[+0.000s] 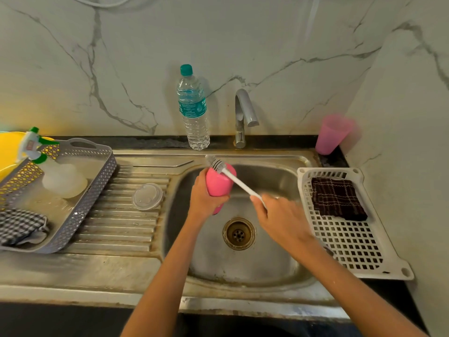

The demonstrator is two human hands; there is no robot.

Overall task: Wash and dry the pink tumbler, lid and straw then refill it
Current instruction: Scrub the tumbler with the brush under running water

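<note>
Left hand (204, 193) is grasping pink tumbler (220, 183) over sink (243, 266). Right hand (279, 215) is clenching brush (239, 183) handle, bristles touching tumbler's 12 o'clock rim.

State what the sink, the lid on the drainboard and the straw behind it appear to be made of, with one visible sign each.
The sink looks like stainless steel, brushed and dulled: grey sheen, pressed drain ridges. The lid seems clear glossy plastic: the ridges show through it. The straw is probably metal: thin, silvery, bent near one end.
</note>
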